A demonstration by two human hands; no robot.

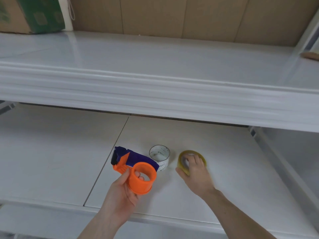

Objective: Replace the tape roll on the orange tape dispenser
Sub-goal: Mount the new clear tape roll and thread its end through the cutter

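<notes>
1. Head view: the left hand [123, 188] reaches in from the bottom edge with the forearm angled up and to the right, palm turned toward the camera. Its grip is clamped on the orange tape dispenser [136, 173]: the thumb lies along the handle side and fingertips show inside the bare orange hub, which carries no roll.
2. The dispenser is lifted just above the lower shelf [224, 152], its dark blue cutter end pointing up and to the left.
3. The right hand [194, 169] comes in from the lower right, forearm slanting up and to the left, palm down. Its grip is closed around the yellow tape roll [183, 157], thumb on the near rim and fingers over the top; the roll lies flat on the shelf, to the right of the dispenser.
4. An empty white tape core [159, 156] stands upright on the shelf between dispenser and yellow roll, near both.
5. An upper white shelf [155, 69] holds a green cardboard box [34, 14] at the far left.
</notes>
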